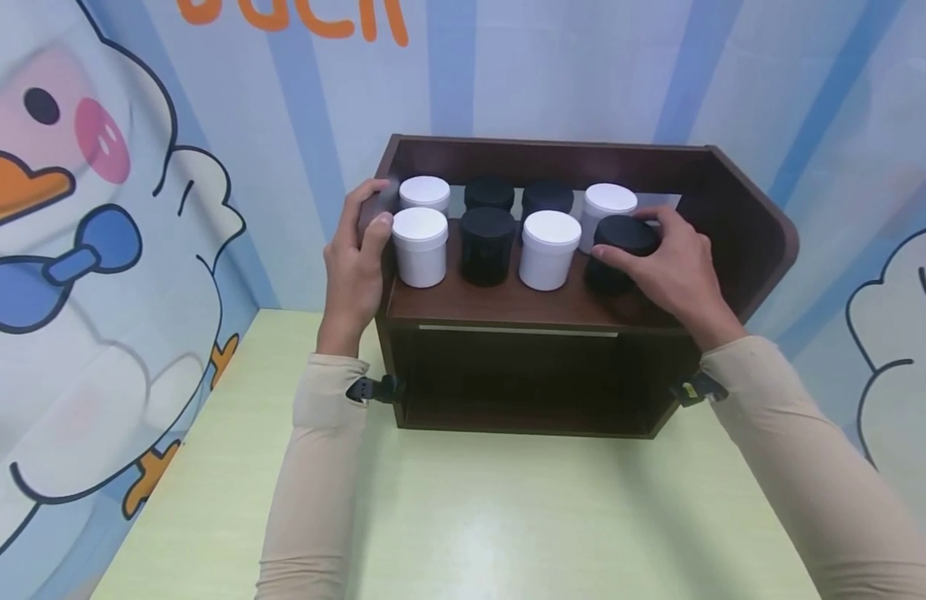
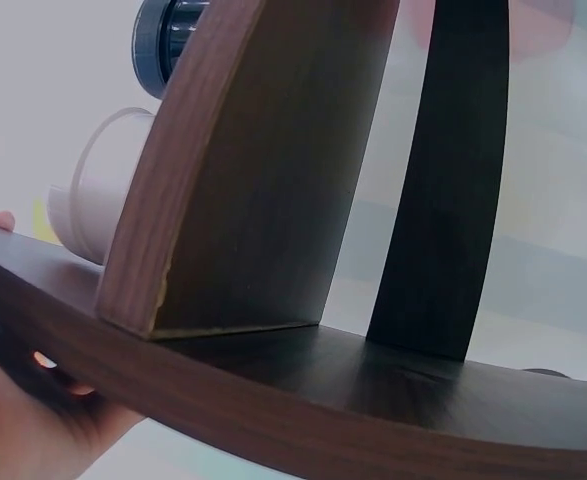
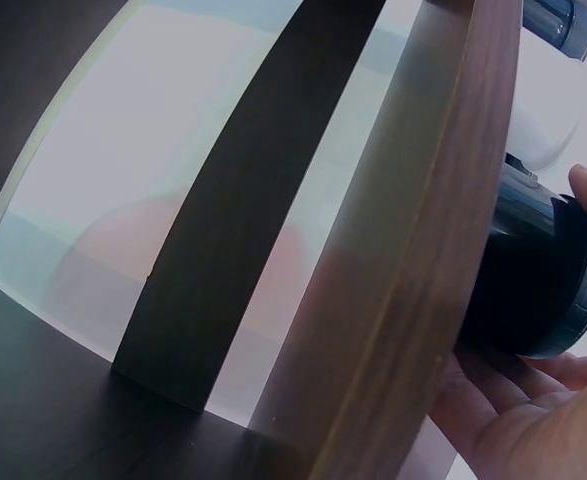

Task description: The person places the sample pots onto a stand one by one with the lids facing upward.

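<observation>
My right hand (image 1: 683,271) holds a black lidded jar (image 1: 626,235) at the right end of the front row, thumb on its near left side and fingers behind. In the right wrist view the fingers also curl about this jar (image 3: 543,260). At the left, my left hand (image 1: 353,271) grips the side panel of a dark brown wooden shelf (image 1: 500,312), with its thumb close to a front white jar (image 1: 420,250). Between the hands stand a black jar (image 1: 487,248) and another white jar (image 1: 549,252).
Behind the front row are a white jar (image 1: 425,192), two black jars (image 1: 488,193) and a white jar (image 1: 609,200). The shelf has an open lower compartment (image 1: 518,379). It stands on a pale yellow table (image 1: 463,508) against a blue striped, duck-printed backdrop (image 1: 568,67).
</observation>
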`<state>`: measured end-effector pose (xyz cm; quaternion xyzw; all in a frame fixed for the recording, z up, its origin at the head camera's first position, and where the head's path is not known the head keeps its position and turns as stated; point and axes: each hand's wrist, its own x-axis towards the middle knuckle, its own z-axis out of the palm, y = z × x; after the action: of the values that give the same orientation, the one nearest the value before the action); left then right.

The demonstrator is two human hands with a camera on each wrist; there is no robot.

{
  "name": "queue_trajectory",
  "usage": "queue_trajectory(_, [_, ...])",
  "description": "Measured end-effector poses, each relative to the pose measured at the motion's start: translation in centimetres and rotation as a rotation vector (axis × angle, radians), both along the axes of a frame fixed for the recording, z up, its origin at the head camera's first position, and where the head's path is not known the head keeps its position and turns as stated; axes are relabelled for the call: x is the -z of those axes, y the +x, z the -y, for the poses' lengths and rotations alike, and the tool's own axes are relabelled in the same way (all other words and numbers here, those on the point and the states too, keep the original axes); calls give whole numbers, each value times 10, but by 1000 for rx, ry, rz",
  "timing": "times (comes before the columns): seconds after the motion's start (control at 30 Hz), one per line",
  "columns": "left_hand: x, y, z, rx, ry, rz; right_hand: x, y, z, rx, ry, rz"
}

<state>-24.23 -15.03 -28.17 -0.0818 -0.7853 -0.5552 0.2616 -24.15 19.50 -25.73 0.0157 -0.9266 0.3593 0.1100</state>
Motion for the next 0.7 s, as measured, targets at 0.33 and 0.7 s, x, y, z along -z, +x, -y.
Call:
queue_trajectory(0.33, [1, 2, 3, -11, -21, 19, 14, 45, 5, 5, 32, -225])
queue_trajectory(0.7, [25, 50, 7, -44, -221, -123, 91, 143, 11, -257, -222, -420])
